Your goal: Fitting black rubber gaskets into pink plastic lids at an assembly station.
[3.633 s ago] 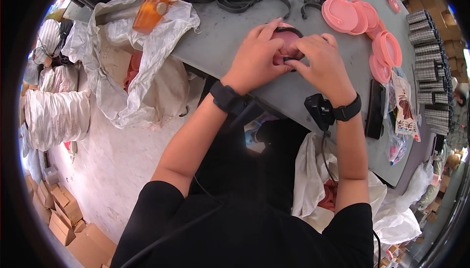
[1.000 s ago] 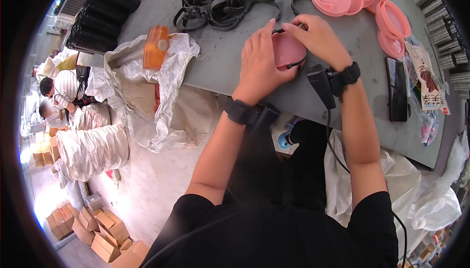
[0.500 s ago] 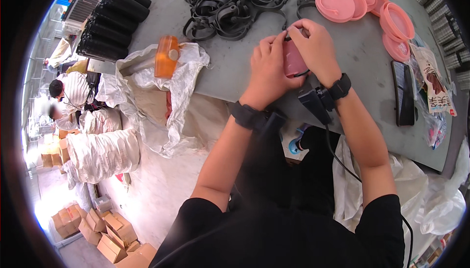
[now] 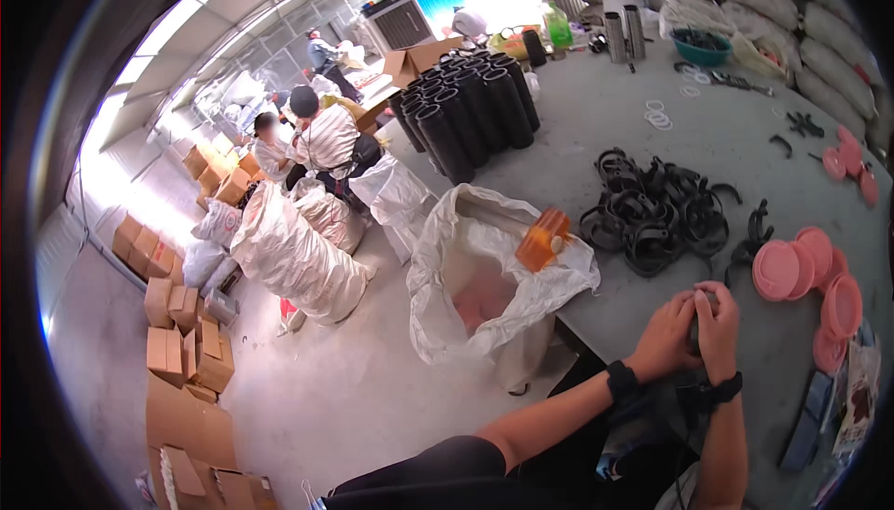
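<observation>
My left hand (image 4: 663,338) and my right hand (image 4: 718,328) are closed together over the table's near edge, around a pink lid with a black strap ring. The lid is almost wholly hidden by the fingers now; only a dark edge shows between the hands. Beyond them lies a tangled heap of black strap rings (image 4: 656,217), with a few more black rings (image 4: 751,244) to its right. Right of my hands several round pink lids (image 4: 776,271) overlap on the table.
A white woven sack (image 4: 430,300) gapes at the table's left edge, an orange translucent container (image 4: 540,242) resting on its rim. Black cylinders (image 4: 447,142) stand at the far left. A phone (image 4: 806,421) lies near right. Two people sit among sacks (image 4: 296,254) and cardboard boxes (image 4: 168,352).
The view has swung left and up, so my hands now appear lower right and the room shows more. Both hands stay together; the pink of the lid no longer shows between them.
</observation>
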{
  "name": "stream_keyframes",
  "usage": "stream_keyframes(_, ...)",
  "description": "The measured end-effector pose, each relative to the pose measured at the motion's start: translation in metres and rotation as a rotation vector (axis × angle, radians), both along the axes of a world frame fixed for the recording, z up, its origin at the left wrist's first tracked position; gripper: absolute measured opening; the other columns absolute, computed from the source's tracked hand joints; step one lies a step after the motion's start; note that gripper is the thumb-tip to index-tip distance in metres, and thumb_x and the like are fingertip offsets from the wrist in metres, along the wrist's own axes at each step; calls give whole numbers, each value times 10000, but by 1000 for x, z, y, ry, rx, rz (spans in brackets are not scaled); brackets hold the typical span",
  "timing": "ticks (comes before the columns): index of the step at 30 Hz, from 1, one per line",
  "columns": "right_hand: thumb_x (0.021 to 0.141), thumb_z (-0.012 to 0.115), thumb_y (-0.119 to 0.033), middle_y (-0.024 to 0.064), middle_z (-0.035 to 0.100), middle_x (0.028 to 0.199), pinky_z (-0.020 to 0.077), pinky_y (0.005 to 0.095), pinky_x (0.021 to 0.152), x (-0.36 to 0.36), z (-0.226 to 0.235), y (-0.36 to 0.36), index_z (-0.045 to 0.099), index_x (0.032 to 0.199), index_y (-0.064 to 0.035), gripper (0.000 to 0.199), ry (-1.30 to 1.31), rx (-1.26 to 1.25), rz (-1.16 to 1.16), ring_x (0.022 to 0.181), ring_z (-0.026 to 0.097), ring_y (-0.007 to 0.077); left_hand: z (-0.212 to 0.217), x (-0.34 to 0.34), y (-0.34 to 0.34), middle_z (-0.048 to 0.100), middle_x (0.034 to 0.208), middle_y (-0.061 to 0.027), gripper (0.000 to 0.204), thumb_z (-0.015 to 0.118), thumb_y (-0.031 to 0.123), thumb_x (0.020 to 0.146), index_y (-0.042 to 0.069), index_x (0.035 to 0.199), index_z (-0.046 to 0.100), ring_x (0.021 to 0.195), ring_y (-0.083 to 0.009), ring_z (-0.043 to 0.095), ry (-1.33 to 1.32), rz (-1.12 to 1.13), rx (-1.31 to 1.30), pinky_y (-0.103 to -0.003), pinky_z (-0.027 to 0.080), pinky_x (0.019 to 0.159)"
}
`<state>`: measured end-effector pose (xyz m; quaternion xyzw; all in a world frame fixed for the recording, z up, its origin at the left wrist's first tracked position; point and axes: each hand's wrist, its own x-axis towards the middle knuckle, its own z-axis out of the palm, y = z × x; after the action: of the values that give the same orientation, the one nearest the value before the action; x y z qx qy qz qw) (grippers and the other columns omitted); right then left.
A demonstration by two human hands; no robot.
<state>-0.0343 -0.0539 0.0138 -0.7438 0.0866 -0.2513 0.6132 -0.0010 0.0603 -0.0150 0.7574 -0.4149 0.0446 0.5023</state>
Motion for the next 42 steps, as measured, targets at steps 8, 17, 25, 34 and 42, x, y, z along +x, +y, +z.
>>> stream_keyframes(8, 900, 579, -157, 93, 631, 722, 458, 293, 609, 9, 1, -39, 622, 916, 40, 202, 136, -212, -163, 668, 610, 138, 9, 1, 14, 461, 1339, -175, 859, 835, 387, 615, 39, 1292, 436, 1235, -349, 450, -67, 151, 225, -436, 352, 1030)
stream_keyframes(17, 839, 619, -210, 151, 638, 737, 468, 362, 621, 9, -28, -46, 649, 895, -9, 211, 182, -265, -241, 666, 624, 277, 9, -9, 15, 410, 1404, -195, 942, 775, 492, 668, 94, 1410, 351, 1306, -325, 381, -242, 232, 420, -512, 279, 1061)
stream_keyframes(25, 837, 632, -227, 159, 653, 787, 479, 374, 648, 16, -36, -48, 660, 902, -21, 218, 100, -234, -182, 714, 632, 295, 2, -4, 20, 483, 1366, -153, 947, 790, 424, 651, 136, 1443, 358, 1299, -311, 428, -263, 135, 472, -588, 270, 1037)
stream_keyframes(34, 911, 580, -213, -37, 530, 611, 341, 219, 458, 11, -24, -78, 667, 920, -20, 212, 89, 270, -14, 503, 454, 36, 10, 5, 33, 631, 1163, -147, 780, 830, 246, 588, 43, 1283, 541, 1065, -299, 593, -97, 15, 247, -395, 386, 948)
stream_keyframes(42, 907, 571, -224, -48, 484, 587, 320, 203, 452, 12, -27, -77, 675, 936, -42, 212, 96, 342, 13, 495, 425, 27, 23, -5, 94, 628, 1158, -167, 724, 845, 198, 613, 41, 1261, 559, 1061, -318, 593, -55, 132, 219, -381, 463, 911)
